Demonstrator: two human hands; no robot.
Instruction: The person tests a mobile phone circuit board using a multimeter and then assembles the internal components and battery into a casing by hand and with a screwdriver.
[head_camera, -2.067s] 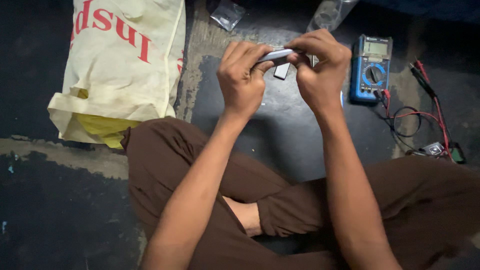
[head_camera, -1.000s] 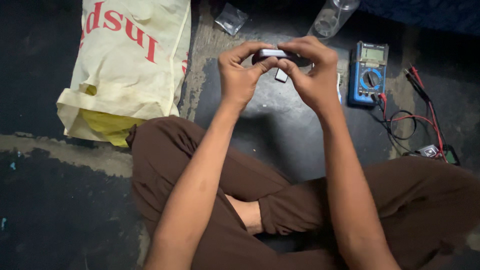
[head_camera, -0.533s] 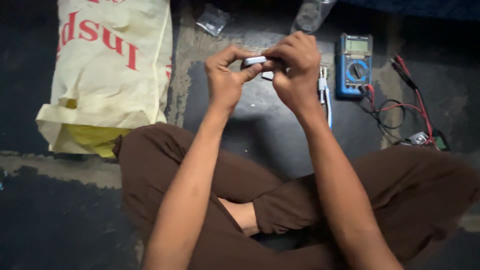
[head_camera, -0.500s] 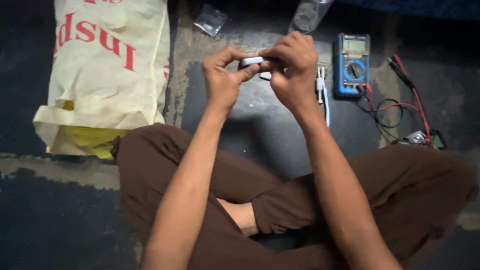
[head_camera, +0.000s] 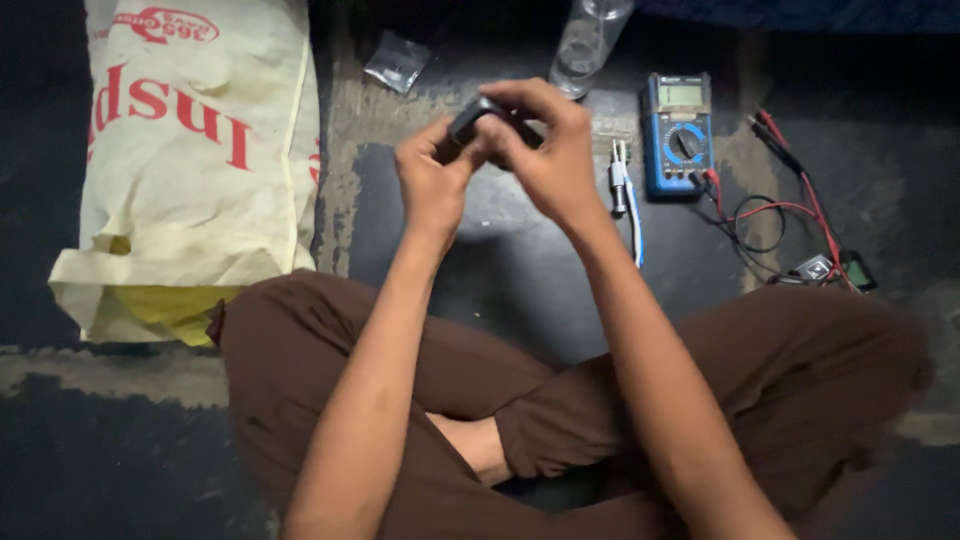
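Observation:
I sit cross-legged on a dark floor. My left hand (head_camera: 432, 182) and my right hand (head_camera: 545, 150) meet above the floor and both grip a small dark device (head_camera: 470, 118). Its dark side faces up, tilted, and my fingers hide most of it. A blue multimeter (head_camera: 678, 132) lies on the floor just right of my right hand, with red and black test leads (head_camera: 770, 205) trailing to the right. A small tool with a blue and white handle (head_camera: 628, 192) lies beside the multimeter.
A large cream bag with red print (head_camera: 190, 160) lies at the left. A small clear plastic pouch (head_camera: 397, 62) and a clear bottle (head_camera: 584, 42) lie at the far edge. A small black part (head_camera: 812, 268) sits by the leads. My brown-trousered legs (head_camera: 560, 420) fill the foreground.
The device in my hands has been turned: its light silvery face showed earlier, now a dark side is up. My hands stayed together. The view shifted slightly.

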